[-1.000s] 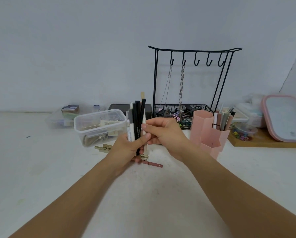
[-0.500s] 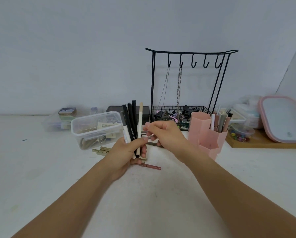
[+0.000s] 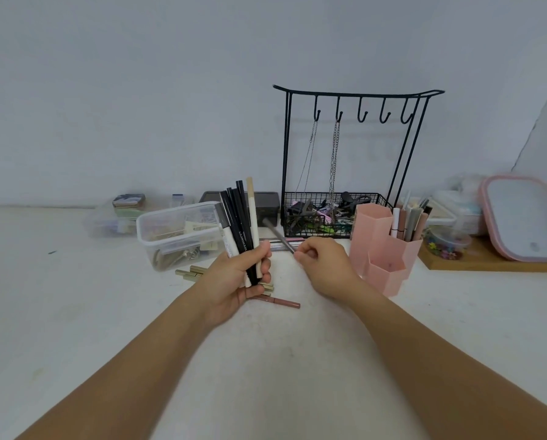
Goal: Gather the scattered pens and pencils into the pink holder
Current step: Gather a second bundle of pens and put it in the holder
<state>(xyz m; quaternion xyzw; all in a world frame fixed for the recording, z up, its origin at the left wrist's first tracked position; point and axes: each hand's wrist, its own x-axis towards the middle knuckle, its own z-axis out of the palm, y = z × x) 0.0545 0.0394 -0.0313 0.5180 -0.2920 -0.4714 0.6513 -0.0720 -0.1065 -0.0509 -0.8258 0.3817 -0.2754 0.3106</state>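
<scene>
— Since half a second back, what has moved?
— Right hand (image 3: 321, 263) has drawn off to the right, away from the bundle, and now pinches one grey pen (image 3: 277, 235) by its near end; the pen slants up and to the left, blurred.

— And the big things, largest first?
— White table (image 3: 75, 312) under everything. At the back stands a black wire rack (image 3: 354, 96) with hooks, two chains hanging from them, and a mesh basket of clips at its foot. Far right, a pink-rimmed container (image 3: 526, 217) leans on a wooden board (image 3: 488, 265). Left of the rack sits a clear plastic box (image 3: 177, 236).

— Where is the pink holder?
— Pink holder (image 3: 384, 249) stands just right of the right hand, in front of the rack's right leg. Its rear right compartment already carries several pens; the front compartments look bare inside.

— The left hand?
— Left hand (image 3: 237, 287) grips a bundle of pens (image 3: 238, 230) upright, fingers curled round the lower ends: mostly black barrels, one cream, one white with a grey cap.

— Anything still lying loose?
— Gold pens (image 3: 191, 272) lie flat beside and under the left hand, a brown pencil (image 3: 281, 302) lies just below it, and a few more pens (image 3: 280, 242) lie flat between the hands, near the rack
</scene>
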